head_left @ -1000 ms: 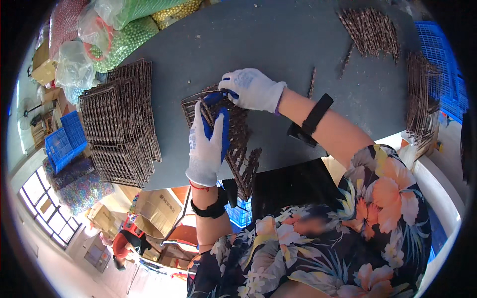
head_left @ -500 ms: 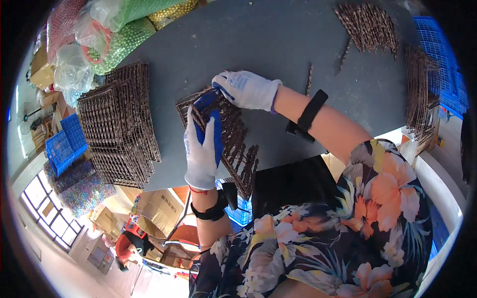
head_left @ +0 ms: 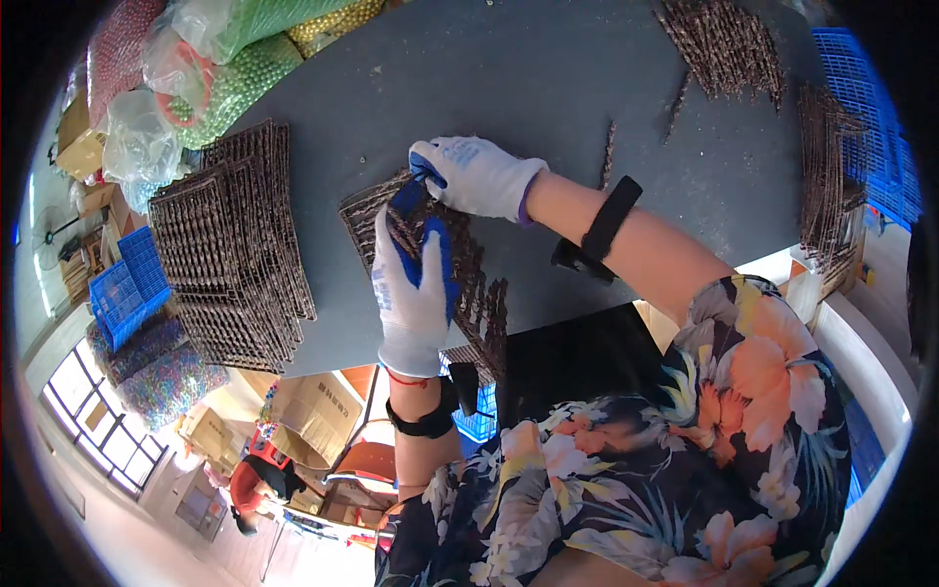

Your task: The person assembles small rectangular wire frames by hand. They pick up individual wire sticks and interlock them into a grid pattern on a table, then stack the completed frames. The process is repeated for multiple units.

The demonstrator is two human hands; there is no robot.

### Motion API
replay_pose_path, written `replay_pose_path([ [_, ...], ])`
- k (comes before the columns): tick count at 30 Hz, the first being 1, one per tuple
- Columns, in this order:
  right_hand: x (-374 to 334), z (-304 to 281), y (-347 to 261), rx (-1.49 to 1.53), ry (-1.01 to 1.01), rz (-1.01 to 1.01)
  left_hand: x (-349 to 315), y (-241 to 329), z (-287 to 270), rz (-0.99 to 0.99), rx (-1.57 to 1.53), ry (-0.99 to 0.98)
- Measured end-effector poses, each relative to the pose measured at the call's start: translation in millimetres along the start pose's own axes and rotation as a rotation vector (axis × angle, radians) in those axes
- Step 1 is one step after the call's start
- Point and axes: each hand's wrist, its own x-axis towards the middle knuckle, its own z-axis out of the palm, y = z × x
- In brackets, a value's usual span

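My left hand (head_left: 413,308), in a white glove with a blue palm, has its thumb and fingers closed round the edge of a dark brown panel of twisted, twig-like strands (head_left: 479,303). My right hand (head_left: 481,176), gloved alike, pinches the far end of the same panel close to the left fingertips. Under the hands, a flat brown lattice panel (head_left: 360,217) lies slanted on the dark grey table (head_left: 548,78). The gloves cover the exact spot where the strands are gripped. One loose brown twisted strand (head_left: 608,155) rests beyond my right forearm.
A tall stack of brown lattice panels (head_left: 230,254) stands at the left. Loose strands (head_left: 724,49) are heaped at the far right, near another stack (head_left: 827,176) and a blue crate (head_left: 866,127). Bags of green beads (head_left: 235,98) sit far left. A person (head_left: 256,486) is in the background.
My left hand has shifted slightly right and up along the panel, its wrist turning a little. The right hand has moved slightly left, and the panel's near end has shifted with them.
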Motion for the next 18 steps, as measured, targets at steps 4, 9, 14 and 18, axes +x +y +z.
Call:
replay_pose_path([
  [4,2.6,3.5,4.0,0.032,-0.042,-0.061,-0.1,3.4,2.4,0.024,0.078,-0.016],
  [9,6.3,7.6,11.2,0.095,-0.022,-0.062,1.6,9.1,-1.8,0.033,0.075,-0.018],
  [14,10.3,8.2,10.8,0.051,-0.093,-0.070,-0.8,-10.8,-21.6,0.019,0.019,0.014],
  [18,13.5,8.3,11.2,0.047,-0.096,-0.073,2.1,-38.2,-44.0,0.147,0.247,0.017],
])
